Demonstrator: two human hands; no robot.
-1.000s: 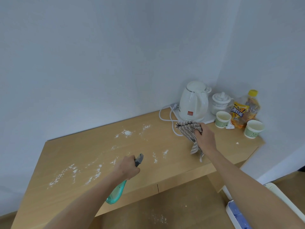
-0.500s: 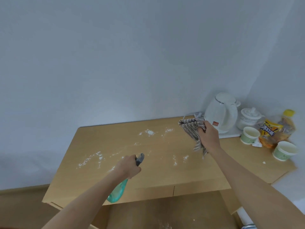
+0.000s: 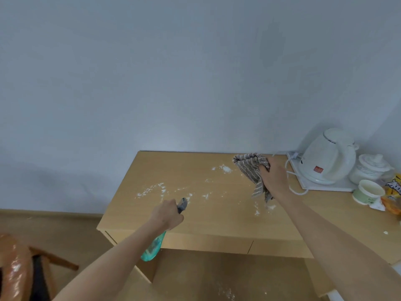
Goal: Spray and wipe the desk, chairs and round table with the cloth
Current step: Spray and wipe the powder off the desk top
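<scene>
i see the wooden desk (image 3: pixel 217 222) dusted with white powder (image 3: pixel 152 190) across its middle. a white kettle (image 3: pixel 327 157) stands at the back right corner. my right hand (image 3: pixel 274 177) clutches the striped cloth (image 3: pixel 249 168) above the back edge. my left hand (image 3: pixel 168 215) grips the teal spray bottle (image 3: pixel 153 248) over the front edge, nozzle toward the powder.

Desk (image 3: pixel 217 224) against wall; powder (image 3: pixel 225 169) mid-desk. Kettle (image 3: pixel 329 157) at 3 o'clock on tray (image 3: pixel 332 187), jar (image 3: pixel 368 168) and cup (image 3: pixel 366 192) right of it. Chair (image 3: pixel 19 268) at 8 o'clock.
</scene>
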